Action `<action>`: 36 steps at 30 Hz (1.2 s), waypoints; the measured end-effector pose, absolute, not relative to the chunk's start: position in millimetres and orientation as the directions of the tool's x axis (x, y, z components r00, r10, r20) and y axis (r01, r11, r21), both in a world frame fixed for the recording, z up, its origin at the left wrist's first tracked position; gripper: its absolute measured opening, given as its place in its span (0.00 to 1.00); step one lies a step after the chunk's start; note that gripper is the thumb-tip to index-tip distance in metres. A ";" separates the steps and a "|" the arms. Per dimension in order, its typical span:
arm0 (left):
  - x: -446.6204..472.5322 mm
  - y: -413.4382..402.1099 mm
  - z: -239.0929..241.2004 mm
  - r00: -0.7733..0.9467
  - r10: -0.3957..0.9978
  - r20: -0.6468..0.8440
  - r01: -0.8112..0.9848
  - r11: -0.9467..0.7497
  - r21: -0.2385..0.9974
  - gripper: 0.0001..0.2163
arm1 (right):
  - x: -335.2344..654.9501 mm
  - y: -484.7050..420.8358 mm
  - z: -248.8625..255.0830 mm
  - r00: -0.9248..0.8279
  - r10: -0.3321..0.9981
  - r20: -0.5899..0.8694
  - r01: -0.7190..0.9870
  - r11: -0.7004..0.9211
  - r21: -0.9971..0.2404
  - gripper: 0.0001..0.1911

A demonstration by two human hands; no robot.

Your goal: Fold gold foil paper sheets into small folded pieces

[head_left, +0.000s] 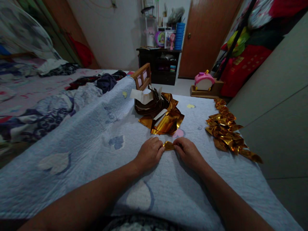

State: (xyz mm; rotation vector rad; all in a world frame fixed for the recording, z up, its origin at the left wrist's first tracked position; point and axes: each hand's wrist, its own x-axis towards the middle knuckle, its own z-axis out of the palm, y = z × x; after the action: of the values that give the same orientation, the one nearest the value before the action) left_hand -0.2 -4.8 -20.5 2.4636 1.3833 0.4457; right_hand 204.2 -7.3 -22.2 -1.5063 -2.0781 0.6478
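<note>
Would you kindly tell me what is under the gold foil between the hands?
The blanket shows in front of and beyond the gold foil; whatever lies directly beneath it is covered.

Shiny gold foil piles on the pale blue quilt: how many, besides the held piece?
2. A loose gold sheet pile lies beyond the left hand and right hand; a crumpled gold pile runs along the right side of the quilt. Overlapped pieces may be hidden.

The small gold piece (169, 146) looks like glossy foil — smooth and bright; the folded pieces (222, 122) share that shine, but creased; the loose sheets (167, 124) are glossy too, near matt white paper (141, 96); the quilt (96, 166) is matt, puckered cloth; the door (199, 35) is smooth wood; the toy (204, 84), plastic.
</note>
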 end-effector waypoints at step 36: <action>-2.3 4.5 -23.8 0.544 0.821 0.174 0.637 -0.539 0.551 0.07 | 211.6 -9.1 -21.8 -0.335 0.940 0.060 0.777 0.311 -0.547 0.05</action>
State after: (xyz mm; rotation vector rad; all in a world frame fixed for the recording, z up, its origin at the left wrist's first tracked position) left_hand -2.3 4.5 -23.8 2.3580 1.1851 0.5861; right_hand 211.6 -9.1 -21.8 -1.5339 -2.2157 0.6096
